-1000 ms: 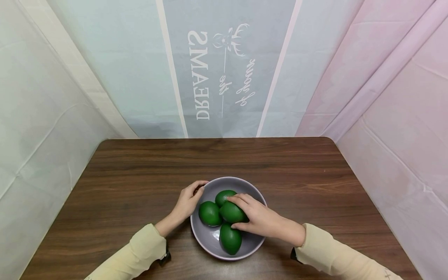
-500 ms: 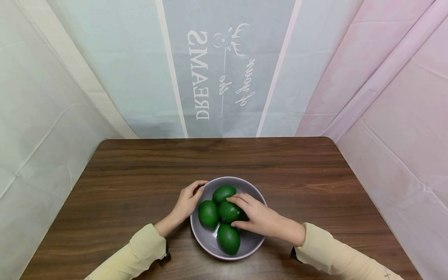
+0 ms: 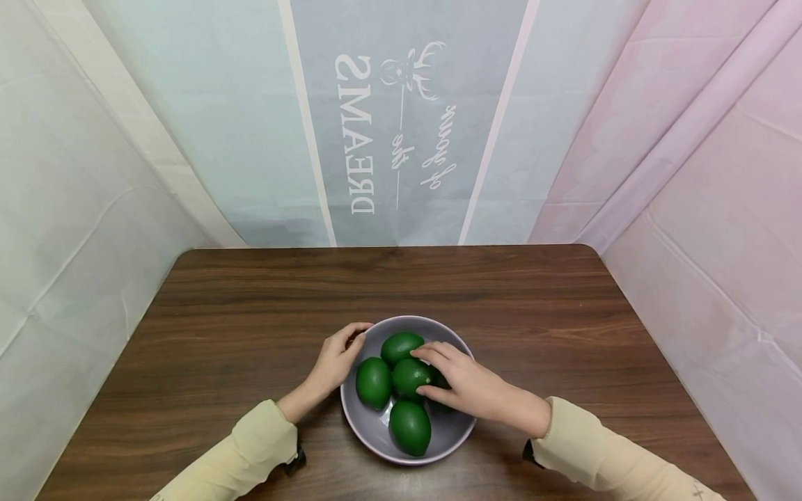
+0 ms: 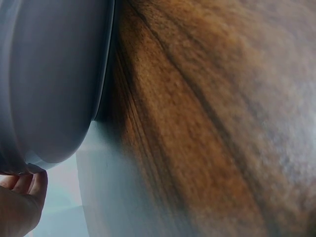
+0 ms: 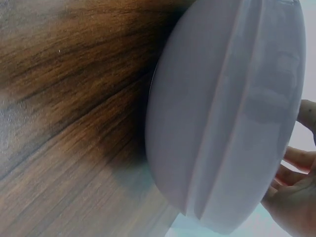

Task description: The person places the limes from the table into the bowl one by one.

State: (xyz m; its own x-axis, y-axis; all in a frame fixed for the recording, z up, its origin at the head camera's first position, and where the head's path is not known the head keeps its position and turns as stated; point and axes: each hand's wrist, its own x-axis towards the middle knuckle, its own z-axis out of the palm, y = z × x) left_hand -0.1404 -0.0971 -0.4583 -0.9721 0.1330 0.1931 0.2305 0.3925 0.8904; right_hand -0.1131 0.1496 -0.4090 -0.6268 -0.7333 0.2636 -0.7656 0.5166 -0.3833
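Observation:
A grey-purple bowl [image 3: 370, 440] with dark green oval fruits inside it stands on the table. At its left side my left hand [image 3: 333, 358] holds the rim; the left wrist view shows its fingers [image 4: 23, 183] against the bowl's outer wall. My right hand [image 3: 466, 381] reaches over the right rim, thumb and fingers spread apart above the middle fruit [image 3: 410, 378]. Around that one lie a back fruit [image 3: 401, 346], a left fruit [image 3: 373, 383] and a front fruit [image 3: 410, 427]. Another dark green shape [image 3: 441, 379] is mostly hidden under the right hand.
The dark wooden table [image 3: 250, 299] has rounded far corners. Behind it hangs a pale blue cloth [image 3: 413, 209] with mirrored lettering, and light cloth walls [image 3: 708, 264] close both sides.
The fruit under my right hand has settled lower and the hand has let go, shifting slightly right and upward. The surrounding fruits have rolled a little. The left hand stays put.

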